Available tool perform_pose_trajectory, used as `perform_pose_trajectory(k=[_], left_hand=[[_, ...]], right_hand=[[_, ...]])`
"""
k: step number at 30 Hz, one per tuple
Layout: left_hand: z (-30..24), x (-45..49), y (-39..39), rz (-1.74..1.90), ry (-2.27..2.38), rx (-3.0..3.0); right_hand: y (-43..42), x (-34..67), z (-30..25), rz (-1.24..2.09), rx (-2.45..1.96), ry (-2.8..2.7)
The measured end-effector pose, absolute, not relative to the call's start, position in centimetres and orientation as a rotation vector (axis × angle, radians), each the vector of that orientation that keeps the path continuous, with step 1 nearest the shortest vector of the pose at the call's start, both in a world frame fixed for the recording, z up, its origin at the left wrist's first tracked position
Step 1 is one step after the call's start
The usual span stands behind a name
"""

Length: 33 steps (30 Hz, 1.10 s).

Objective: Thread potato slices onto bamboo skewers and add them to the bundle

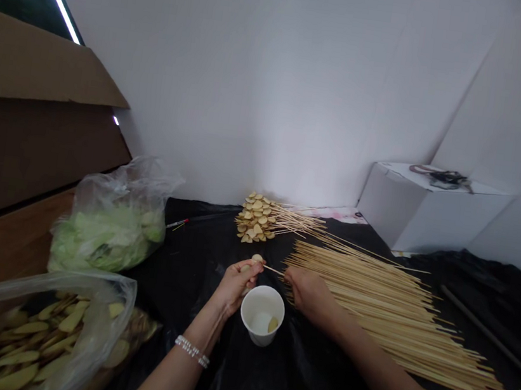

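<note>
- The left hand (239,284) is curled almost shut around a pale yellow slice (257,258), which may be potato.
- The right hand (308,293) pinches a thin bamboo skewer (273,271), and the skewer's tip reaches the slice.
- A white paper cup (262,315) stands near, just below the hands, with pale pieces inside.
- Far off, a heap of slices on sticks (255,218) lies on a black plastic sheet (195,257).
- To the right is a wide pile of bare bamboo sticks (371,305).
- To the left are a clear bag of yellow slices (29,344) and a clear bag of pale green leaves (109,232).
- A hard push could crack the slice or stab the left fingers.
- A bumped elbow or wrist could knock over the cup.
</note>
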<state>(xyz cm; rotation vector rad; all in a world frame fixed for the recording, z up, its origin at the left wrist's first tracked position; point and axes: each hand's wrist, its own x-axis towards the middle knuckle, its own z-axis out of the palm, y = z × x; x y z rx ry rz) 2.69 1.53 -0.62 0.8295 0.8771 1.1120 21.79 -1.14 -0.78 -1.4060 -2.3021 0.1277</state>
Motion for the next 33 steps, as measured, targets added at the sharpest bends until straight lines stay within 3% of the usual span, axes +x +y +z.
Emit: perform_pose_trajectory(k=[17,23,33], left_hand=[[-0.4,2.3,1.6,1.090,0.882,0.803],[-0.3,2.5,1.5,1.080,0.884,0.822],[-0.6,2.7,1.6,1.192,0.914,0.861]], right_hand=[[-1.8,21.7,-0.1,-0.163,-1.431,-2.311],[-1.6,21.2,0.3,0.142,-1.468,-2.243],[-1.8,21.4,0.5,0.112,-1.443,-2.233]])
